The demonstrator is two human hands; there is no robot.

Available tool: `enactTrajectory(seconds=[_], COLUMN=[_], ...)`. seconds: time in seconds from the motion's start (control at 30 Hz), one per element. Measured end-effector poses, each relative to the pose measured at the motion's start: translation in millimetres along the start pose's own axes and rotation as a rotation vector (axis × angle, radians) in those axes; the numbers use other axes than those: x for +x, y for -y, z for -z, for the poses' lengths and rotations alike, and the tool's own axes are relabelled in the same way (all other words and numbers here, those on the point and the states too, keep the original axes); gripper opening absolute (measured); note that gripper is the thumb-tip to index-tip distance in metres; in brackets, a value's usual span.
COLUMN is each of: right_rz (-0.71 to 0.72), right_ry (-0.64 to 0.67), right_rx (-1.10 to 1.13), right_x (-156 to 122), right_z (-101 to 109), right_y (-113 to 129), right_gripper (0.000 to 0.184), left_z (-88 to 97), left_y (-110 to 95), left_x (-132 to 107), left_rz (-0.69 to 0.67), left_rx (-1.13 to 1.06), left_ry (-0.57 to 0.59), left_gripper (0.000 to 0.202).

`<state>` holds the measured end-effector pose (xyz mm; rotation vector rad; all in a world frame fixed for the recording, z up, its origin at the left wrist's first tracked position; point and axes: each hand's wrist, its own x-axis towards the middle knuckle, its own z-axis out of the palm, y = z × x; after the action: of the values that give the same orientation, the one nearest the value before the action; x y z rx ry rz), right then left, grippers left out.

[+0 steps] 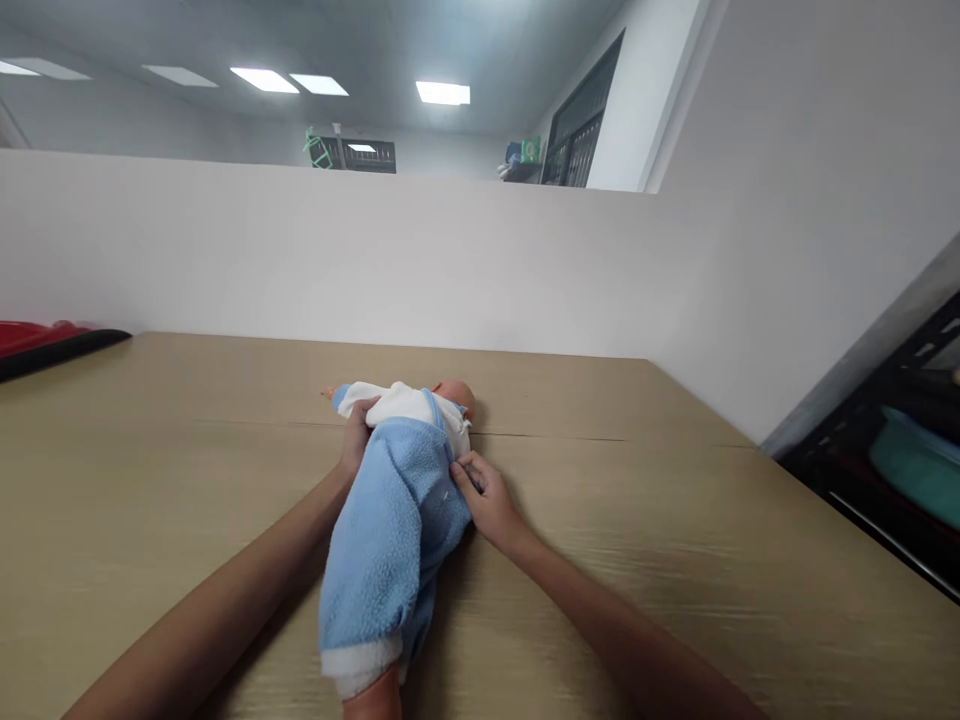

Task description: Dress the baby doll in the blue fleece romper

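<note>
A baby doll lies on the wooden table, head away from me and legs towards me. It wears a white long-sleeved top with blue cuffs and fleecy light blue overalls with white hems. Against the doll's left-hand side rests my left hand, partly hidden behind the body, its fingers curled round the white top. On the other side, my right hand pinches the edge of the blue overalls near the waist between thumb and fingers. The doll's face is turned away.
The wooden table meets a low white wall at the back. A red object with a black edge sits at the far left. To the right stands a black metal shelf holding a teal item.
</note>
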<state>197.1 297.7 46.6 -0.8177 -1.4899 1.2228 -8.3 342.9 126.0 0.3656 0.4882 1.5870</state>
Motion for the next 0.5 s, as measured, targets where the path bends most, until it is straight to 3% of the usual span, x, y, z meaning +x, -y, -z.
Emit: enactTrajectory(seconds=[0.17,0.3,0.5], right_rz=[0.011,0.117,0.214], right_ry=[-0.104,-0.256,-0.322], right_rx=[-0.121,-0.303,-0.237], right_x=[-1,-3,-7], right_z=[3,7,17], right_y=[3,9,17], right_gripper=[0.042,0.033,0.026], left_z=[-1.9,-5.3,-6.2], left_y=[1,1,3], left_x=[-2,-8,-16], left_rz=[0.048,0.049,0.066], left_rx=[0.019,0.077,0.216], left_ry=[0.021,0.034,0.038], left_gripper=[0.021,0.019,0.029])
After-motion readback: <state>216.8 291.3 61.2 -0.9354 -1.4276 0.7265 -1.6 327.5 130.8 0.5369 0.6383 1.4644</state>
